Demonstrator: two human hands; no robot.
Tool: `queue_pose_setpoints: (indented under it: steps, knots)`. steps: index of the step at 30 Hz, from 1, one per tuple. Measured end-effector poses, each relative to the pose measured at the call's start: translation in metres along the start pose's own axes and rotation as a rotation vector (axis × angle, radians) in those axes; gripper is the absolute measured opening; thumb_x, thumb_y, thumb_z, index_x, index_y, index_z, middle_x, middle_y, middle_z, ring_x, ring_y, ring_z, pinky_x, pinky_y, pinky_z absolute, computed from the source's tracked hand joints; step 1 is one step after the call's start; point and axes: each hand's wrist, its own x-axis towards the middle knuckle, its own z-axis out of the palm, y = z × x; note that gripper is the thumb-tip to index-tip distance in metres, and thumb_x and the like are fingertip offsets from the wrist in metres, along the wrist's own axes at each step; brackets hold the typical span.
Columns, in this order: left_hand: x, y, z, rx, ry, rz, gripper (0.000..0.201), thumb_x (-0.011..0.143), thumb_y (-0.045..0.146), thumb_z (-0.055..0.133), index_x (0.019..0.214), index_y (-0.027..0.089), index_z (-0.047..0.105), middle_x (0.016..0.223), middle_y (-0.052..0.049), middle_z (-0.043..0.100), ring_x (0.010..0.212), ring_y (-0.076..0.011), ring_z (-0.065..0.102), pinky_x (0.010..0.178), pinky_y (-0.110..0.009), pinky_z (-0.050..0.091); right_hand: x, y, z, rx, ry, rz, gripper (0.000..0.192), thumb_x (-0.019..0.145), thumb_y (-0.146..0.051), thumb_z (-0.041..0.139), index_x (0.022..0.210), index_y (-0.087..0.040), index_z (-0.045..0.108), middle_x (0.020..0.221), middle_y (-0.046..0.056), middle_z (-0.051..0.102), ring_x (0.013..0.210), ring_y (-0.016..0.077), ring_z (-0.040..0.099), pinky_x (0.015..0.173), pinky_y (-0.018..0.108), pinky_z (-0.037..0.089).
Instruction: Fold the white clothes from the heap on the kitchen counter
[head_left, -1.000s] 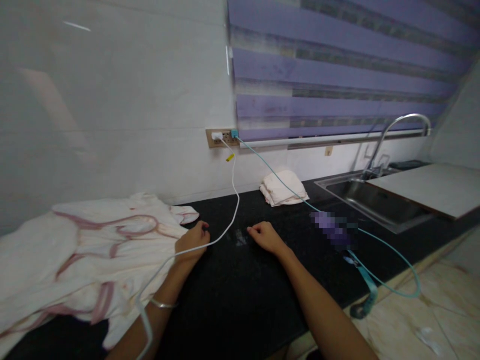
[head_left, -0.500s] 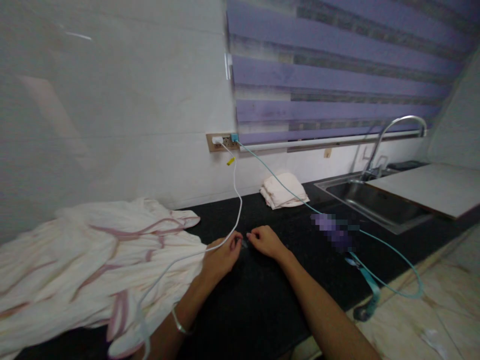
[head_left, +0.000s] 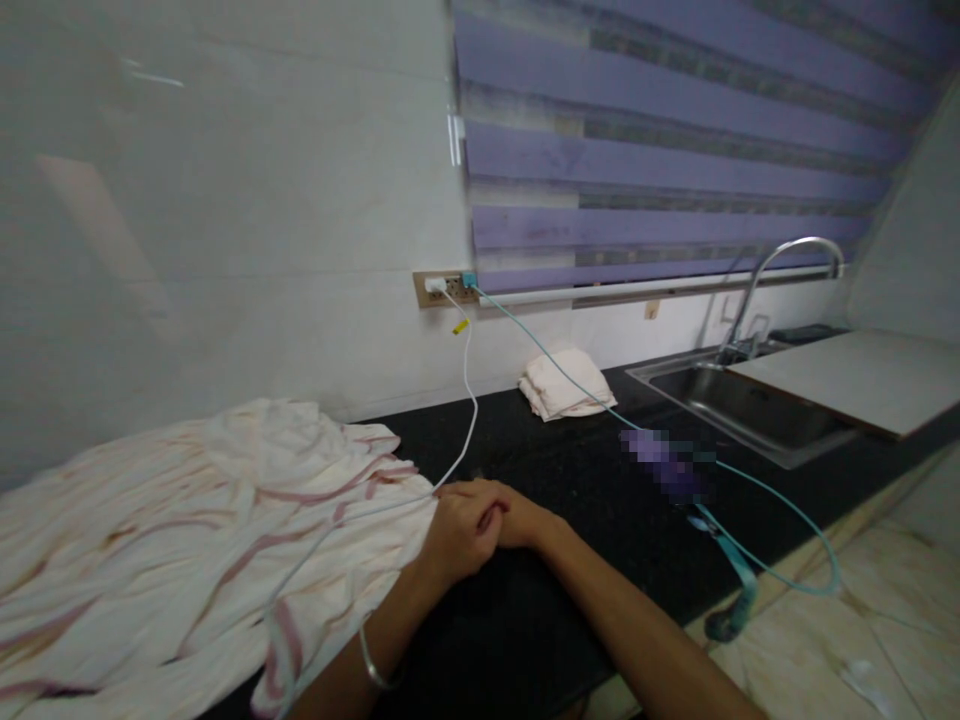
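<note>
The striped white cloth garment with dusty-pink trim (head_left: 187, 510) lies spread, rumpled and unfolded across the left side of the black stone countertop (head_left: 525, 625), its right edge running up to the hands; the smaller off-white folded cloth bundle (head_left: 559, 387) sits squared up by the wall, well apart from it; judged from that, the bundle looks finished, while the garment seems at an early stage, with its creases not yet smoothed and no fold laid neatly in it; the thin white power cable (head_left: 474, 408) drops from the wall outlet (head_left: 454, 289), bends near the fingers and crosses over the garment; the left hand (head_left: 463, 530), with a pale metal bangle (head_left: 369, 660) on its wrist, is just beside the garment's right edge, its fingers bent inward, though how tightly they close and whether they have hold of any fabric cannot be told; the right hand (head_left: 519, 515) meets it over the countertop, partly behind it, the two appearing to touch; its fingers are partly hidden, so I cannot tell how far open it is or whether it grips anything.
</note>
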Motion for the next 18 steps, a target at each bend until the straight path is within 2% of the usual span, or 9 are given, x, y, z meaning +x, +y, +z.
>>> queue_pose_setpoints:
  steps: [3, 9, 14, 18]
  knots:
    - [0.001, 0.000, 0.001, 0.002, 0.019, 0.011, 0.023, 0.087, 0.011, 0.051, 0.093, 0.021, 0.070, 0.086, -0.005, 0.077, 0.079, -0.0199, 0.072, 0.075, -0.031, 0.054, 0.004, 0.006, 0.003, -0.085, 0.000, 0.073, 0.023, 0.084, -0.011, 0.058, 0.102, -0.018, 0.071, 0.100, 0.005, 0.073, 0.093, 0.0199, 0.064, 0.090, 0.032, 0.050]
    - [0.005, -0.001, 0.000, 0.066, -0.013, -0.063, 0.022, 0.093, 0.017, 0.048, 0.099, 0.021, 0.069, 0.093, -0.007, 0.077, 0.087, -0.0218, 0.071, 0.081, -0.034, 0.054, 0.000, 0.005, -0.008, 0.081, 0.151, 0.060, 0.014, 0.083, -0.009, 0.055, 0.085, -0.019, 0.065, 0.089, 0.001, 0.070, 0.082, 0.0157, 0.063, 0.080, 0.026, 0.049]
    - [0.013, 0.001, -0.007, 0.309, 0.030, -0.300, 0.023, 0.093, 0.022, 0.051, 0.113, 0.020, 0.063, 0.103, -0.009, 0.073, 0.100, -0.0275, 0.067, 0.097, -0.046, 0.047, -0.004, 0.005, -0.019, 0.090, 0.326, 0.177, 0.016, 0.090, -0.016, 0.052, 0.095, -0.021, 0.066, 0.088, 0.001, 0.069, 0.083, 0.0161, 0.064, 0.080, 0.026, 0.047]
    - [0.016, -0.004, -0.012, 0.472, 0.011, -0.405, 0.033, 0.091, 0.028, 0.057, 0.123, 0.018, 0.058, 0.127, -0.014, 0.067, 0.121, -0.0322, 0.059, 0.103, -0.048, 0.043, -0.005, 0.017, -0.027, 0.061, 0.561, 0.364, 0.017, 0.096, -0.025, 0.047, 0.099, -0.023, 0.064, 0.078, -0.001, 0.067, 0.070, 0.0158, 0.063, 0.068, 0.024, 0.046]
